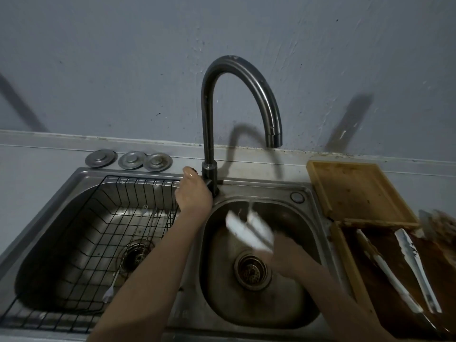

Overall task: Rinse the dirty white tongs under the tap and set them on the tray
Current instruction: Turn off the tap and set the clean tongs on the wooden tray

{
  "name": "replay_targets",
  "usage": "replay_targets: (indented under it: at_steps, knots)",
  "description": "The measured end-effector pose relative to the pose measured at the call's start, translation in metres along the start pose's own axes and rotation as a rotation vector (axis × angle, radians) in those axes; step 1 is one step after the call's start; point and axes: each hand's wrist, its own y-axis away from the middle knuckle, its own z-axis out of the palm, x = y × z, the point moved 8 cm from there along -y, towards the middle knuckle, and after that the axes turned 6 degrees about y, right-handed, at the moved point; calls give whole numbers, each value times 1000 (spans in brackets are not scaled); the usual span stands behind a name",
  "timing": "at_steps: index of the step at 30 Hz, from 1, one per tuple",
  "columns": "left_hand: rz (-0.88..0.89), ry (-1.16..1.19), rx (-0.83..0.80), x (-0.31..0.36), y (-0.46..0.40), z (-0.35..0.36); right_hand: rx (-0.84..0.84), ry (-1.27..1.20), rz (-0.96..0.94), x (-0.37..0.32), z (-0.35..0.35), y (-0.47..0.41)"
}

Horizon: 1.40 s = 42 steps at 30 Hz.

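A: Item 1, white tongs [249,229]?
B: Over the right basin [291,314], tips under a thin stream of water from the tap [243,95]. Blurred. Held at the near end by the right hand [283,257], fingers wrapped round them.

A: Item 2, left hand [193,193]?
B: At the tap's base, curled round the lever; the lever itself is mostly hidden.

A: Item 3, tray [362,191]?
B: Wooden, on the worktop right of the sink, against the far wall. Well apart from the white tongs.

A: Item 4, near the tray?
B: A darker wooden tray [345,262] nearer, holding 2 metal tongs [417,267] lying side by side.

A: Item 5, left basin [61,206]?
B: A black wire basket [103,233] sits in it, with a fork [109,287] and other thin utensils, too dim to name.

A: Item 6, far worktop?
B: 3 round metal sink plugs [128,159] in a row, left of the tap.
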Motion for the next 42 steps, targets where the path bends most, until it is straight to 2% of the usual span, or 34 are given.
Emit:
replay_targets:
  at_steps: [2,6,7,10,11,13,15,17,19,22,24,25,28,31,36,42]
  knots:
    - [-4,26,-9,0,2,0,-94,168,20,14,18,1]
    - [-6,60,7,-1,2,0,160,31,20,5,-6,7]
    - [-15,78,5,-1,3,1,104,96,34,8,-4,6]
    - [-58,164,4,-5,6,4,-200,344,80,18,13,9]
    - [-72,190,-13,-5,6,7,-207,338,80,22,12,8]
    - [-138,245,-38,-11,9,12,-114,283,73,24,-1,7]
    - [-237,335,-35,-9,21,16,-65,326,80,25,-16,7]
    - [-251,397,-15,10,43,22,-26,311,109,35,-33,4]
    - [-42,406,70,43,66,27,67,236,108,43,-57,2]
    - [430,491,139,103,95,34,273,103,109,63,-101,-1]
    - [684,480,30,145,103,47,425,68,125,85,-133,-3]
    - [774,399,-84,165,105,59,487,78,142,97,-147,-4]
    - [991,0,-358,203,115,108,592,141,235,133,-176,-14]
    - [1055,-148,-515,217,123,151,601,176,336,159,-187,-27]
    - [1107,-347,-610,226,133,193,511,207,381,180,-185,-48]
    - [980,-222,-694,223,124,203,540,187,360,190,-187,-76]
